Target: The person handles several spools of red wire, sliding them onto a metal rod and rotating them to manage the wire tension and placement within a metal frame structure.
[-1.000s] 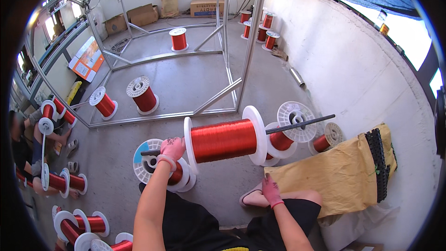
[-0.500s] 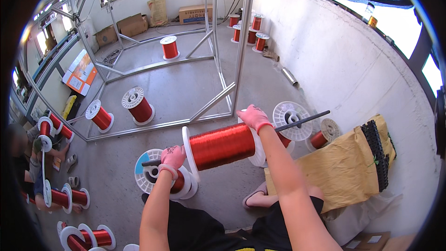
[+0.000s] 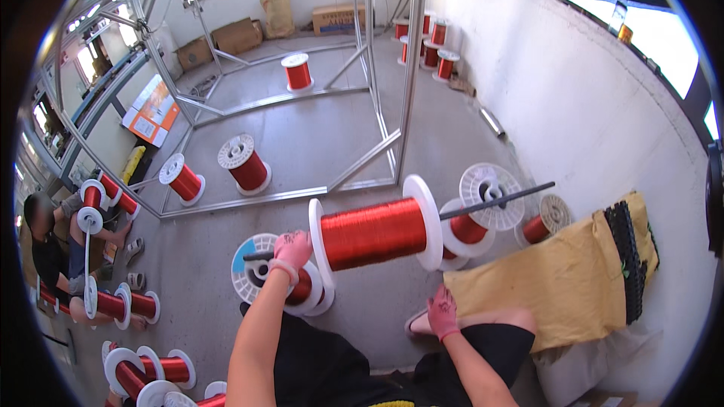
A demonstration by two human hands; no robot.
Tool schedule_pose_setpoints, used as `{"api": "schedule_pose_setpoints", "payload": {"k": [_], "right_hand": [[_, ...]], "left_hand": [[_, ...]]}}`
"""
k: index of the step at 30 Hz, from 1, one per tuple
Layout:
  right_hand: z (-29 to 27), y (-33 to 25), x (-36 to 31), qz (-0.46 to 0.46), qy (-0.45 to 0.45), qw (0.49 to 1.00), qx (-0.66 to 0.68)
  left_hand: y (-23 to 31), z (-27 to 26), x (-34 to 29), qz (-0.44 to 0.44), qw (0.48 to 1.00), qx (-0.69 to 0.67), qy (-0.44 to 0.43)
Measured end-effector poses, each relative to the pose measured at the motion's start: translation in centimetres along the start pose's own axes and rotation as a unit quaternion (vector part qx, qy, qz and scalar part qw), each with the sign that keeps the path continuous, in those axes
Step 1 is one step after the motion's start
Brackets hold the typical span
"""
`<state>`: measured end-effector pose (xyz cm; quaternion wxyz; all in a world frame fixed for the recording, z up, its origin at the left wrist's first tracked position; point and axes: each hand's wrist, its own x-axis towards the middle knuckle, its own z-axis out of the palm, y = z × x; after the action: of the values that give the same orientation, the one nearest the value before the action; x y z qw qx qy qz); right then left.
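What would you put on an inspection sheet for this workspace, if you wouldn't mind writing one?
Surface: grey floor, with other red-wound spools standing on it.
Job's things: large red spool on a dark rod, held above the floor.
Clutter: yellow sack with a black ridged strip at its right end.
Hands: pink-gloved left hand grips the rod beside the large spool; pink-gloved right hand is near the sack's left edge, off the spool.
Cables: dark coil near the metal frame, possibly cable; too small to tell.
Surroundings: white wall; another person at the left.
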<state>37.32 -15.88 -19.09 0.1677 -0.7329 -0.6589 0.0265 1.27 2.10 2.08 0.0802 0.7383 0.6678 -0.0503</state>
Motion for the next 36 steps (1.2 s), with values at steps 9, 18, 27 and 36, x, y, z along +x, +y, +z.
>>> {"api": "schedule_pose_setpoints", "payload": {"k": [9, 18, 27, 36], "right_hand": [[-0.8, -1.2, -0.7, 0.054, -0.090, 0.994, 0.014], [-13.3, -4.6, 8.0, 0.173, 0.120, 0.872, 0.441], [-25.3, -16.9, 26.9, 0.009, 0.046, 0.985, 0.164], [-20.8, -13.5, 26.2, -0.060, -0.092, 0.981, 0.158]], "left_hand": [[-0.6, 0.7, 1.0, -0.025, 0.999, -0.028, -0.025], [-0.2, -0.1, 0.4, -0.036, 0.996, -0.077, -0.017], [0.6, -1.4, -0.2, -0.050, 0.994, -0.092, -0.011], [0.0, -0.5, -0.2, -0.019, 0.995, -0.092, 0.015]]}}
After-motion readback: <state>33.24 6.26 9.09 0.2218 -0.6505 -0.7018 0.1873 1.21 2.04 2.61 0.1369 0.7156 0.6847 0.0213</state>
